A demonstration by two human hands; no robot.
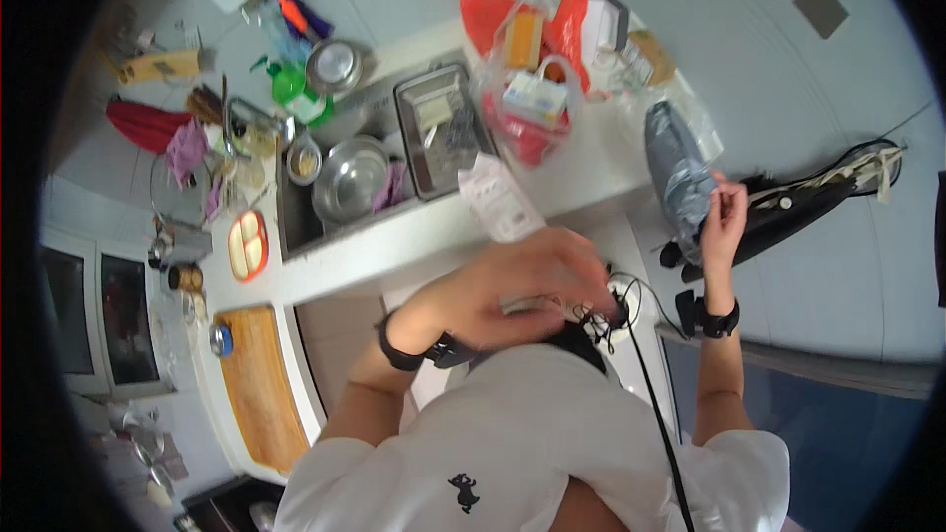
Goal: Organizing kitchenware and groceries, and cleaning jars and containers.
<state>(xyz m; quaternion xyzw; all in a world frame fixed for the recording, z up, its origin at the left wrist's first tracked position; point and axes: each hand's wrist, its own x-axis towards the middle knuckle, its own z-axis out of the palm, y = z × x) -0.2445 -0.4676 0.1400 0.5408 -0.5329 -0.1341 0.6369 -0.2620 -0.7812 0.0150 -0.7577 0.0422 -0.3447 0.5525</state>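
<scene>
On the right, my right hand [723, 218] pinches the side of a crumpled grey plastic bag [676, 162]. The bag stretches from the counter's right end down past the counter edge. My left hand [528, 288], blurred, is in front of my body with its fingers curled. Something pale and clear shows near its palm, too blurred to name. A tangled black cable [610, 321] appears by its fingertips; whether they touch it is unclear. Just beyond that hand, a pale pink printed packet [499, 199] overlaps the counter's front edge, its lower end close to the knuckles.
A steel sink [299, 233] holds a metal bowl [347, 181] and a rectangular steel tray [443, 162]. Plastic bags with boxes [536, 96] crowd the counter. A green pump bottle [292, 92] stands behind the sink. At left lie an orange-rimmed divided dish [248, 245] and a wooden cutting board [262, 391].
</scene>
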